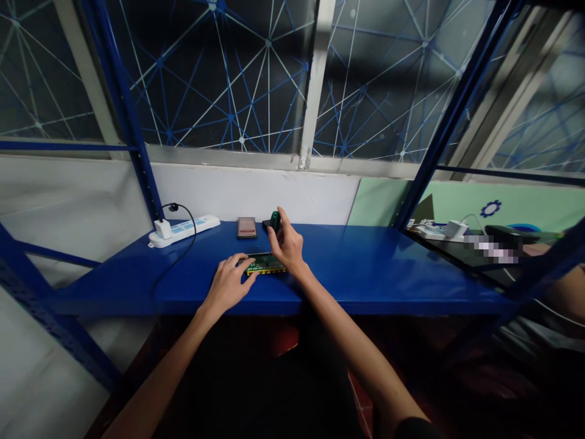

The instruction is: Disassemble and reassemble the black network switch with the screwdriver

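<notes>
On the blue table lies a flat green piece with rows of pale marks and a yellow front edge; it looks like a circuit board or a bit case, and I cannot tell which. My left hand grips its left end, thumb at the front edge and fingers over the top. Above its right end, my right hand holds a dark green screwdriver roughly upright between thumb and fingers. The lower part of the screwdriver is hard to make out. The right wrist hides part of the green piece's right end.
Behind the hands lie a small brown-pink box and a dark object. A white power strip with a plugged-in black cable sits at the back left. Blue posts flank the table. Another person's arm is at the far right.
</notes>
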Available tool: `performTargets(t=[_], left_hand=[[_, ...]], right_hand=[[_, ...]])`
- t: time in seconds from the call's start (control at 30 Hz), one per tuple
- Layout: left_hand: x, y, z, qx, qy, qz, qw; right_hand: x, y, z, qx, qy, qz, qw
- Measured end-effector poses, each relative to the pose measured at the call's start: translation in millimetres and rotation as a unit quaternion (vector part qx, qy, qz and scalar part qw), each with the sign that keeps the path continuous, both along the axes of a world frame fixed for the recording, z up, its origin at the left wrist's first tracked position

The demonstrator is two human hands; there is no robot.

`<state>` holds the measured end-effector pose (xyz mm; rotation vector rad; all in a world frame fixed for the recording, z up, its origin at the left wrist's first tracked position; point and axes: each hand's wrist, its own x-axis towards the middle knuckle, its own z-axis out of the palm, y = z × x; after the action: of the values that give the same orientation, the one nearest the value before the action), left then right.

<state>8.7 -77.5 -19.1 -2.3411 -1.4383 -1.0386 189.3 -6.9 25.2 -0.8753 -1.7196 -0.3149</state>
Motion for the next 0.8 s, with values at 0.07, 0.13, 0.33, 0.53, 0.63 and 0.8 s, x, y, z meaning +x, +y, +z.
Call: performTargets(t=[0.07, 0.13, 0.33, 0.53, 0.63, 0.8], left_hand=[[0.1, 0.2, -0.3, -0.001, 0.003, -0.001, 1.000], [0.1, 0.5, -0.8, -0.001, 0.007, -0.002, 1.000], [0.3, 0.5, -1.6, 0.004, 0.010, -0.002, 1.000], [2.0, -1.8, 0.3, -0.001, 0.008, -0.004, 1.000], [2.3, -1.4, -0.1, 0.000, 0.012, 0.000, 1.000], [1.2, 1.2, -2.8, 0.008, 0.018, 0.002, 1.000]], right_hand=[[-1.3, -0.7, 0.8, 0.003, 0.010, -0.011, 1.000], [-2.1, -1.9, 1.5, 0.012, 0.017, -0.012, 1.000], [-1.7, -2.3, 0.2, 0.019, 0.013, 0.017, 1.000], [-3.1, -2.6, 0.6, 0.010, 0.026, 0.003, 1.000], [-2.8, -3.5, 1.9, 0.004, 0.017, 0.015, 1.000], [-2.6, -1.7, 1.7, 0.000, 0.027, 0.007, 1.000]])
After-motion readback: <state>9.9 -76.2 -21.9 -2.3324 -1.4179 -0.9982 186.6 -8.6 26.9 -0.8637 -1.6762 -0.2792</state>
